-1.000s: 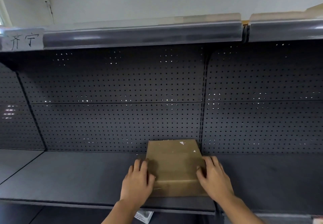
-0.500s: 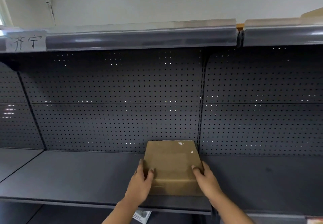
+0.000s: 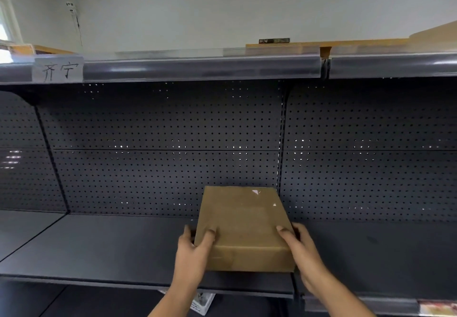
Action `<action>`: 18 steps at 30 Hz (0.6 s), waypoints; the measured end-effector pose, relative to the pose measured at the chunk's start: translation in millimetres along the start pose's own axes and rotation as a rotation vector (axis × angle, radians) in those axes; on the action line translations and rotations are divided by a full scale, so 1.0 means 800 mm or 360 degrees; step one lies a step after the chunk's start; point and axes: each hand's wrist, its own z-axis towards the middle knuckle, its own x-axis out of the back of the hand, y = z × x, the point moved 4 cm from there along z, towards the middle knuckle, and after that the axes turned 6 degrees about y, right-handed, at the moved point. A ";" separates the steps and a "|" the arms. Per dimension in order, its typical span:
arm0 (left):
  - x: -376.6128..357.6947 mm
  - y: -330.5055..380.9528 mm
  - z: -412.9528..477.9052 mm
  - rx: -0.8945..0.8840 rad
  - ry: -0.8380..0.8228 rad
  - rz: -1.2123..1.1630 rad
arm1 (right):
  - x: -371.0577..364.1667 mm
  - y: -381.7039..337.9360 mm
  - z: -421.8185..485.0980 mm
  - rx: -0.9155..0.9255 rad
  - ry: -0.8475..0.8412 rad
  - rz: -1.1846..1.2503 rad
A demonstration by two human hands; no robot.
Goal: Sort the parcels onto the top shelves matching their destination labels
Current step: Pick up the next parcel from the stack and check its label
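A flat brown cardboard parcel (image 3: 243,225) is at the middle shelf (image 3: 99,250), its near end held slightly raised. My left hand (image 3: 195,252) grips its left side, thumb on top. My right hand (image 3: 301,250) grips its right side the same way. No destination label shows on the parcel's visible faces. The top shelf (image 3: 197,68) runs above, with a handwritten paper label (image 3: 58,70) at its left end. Flat brown parcels lie on the top shelf at the right (image 3: 358,43) and far left (image 3: 37,49).
A dark perforated back panel (image 3: 160,148) closes the bay behind the parcel. An upright post (image 3: 282,143) divides this bay from the right one. A white basket (image 3: 201,303) shows below the middle shelf.
Both hands slid from the parcel's top to its sides and gripped it. The parcel's near end has come up off the shelf, and my view has tilted upward.
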 end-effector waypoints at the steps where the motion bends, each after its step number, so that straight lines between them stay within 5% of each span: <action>1: 0.003 0.006 -0.004 -0.0016 0.0001 -0.0067 | 0.001 -0.009 -0.010 0.0006 -0.0023 0.0049; 18: -0.002 0.029 -0.135 -0.0166 -0.0349 -0.0425 | 0.106 -0.046 -0.094 0.0285 -0.0183 0.0293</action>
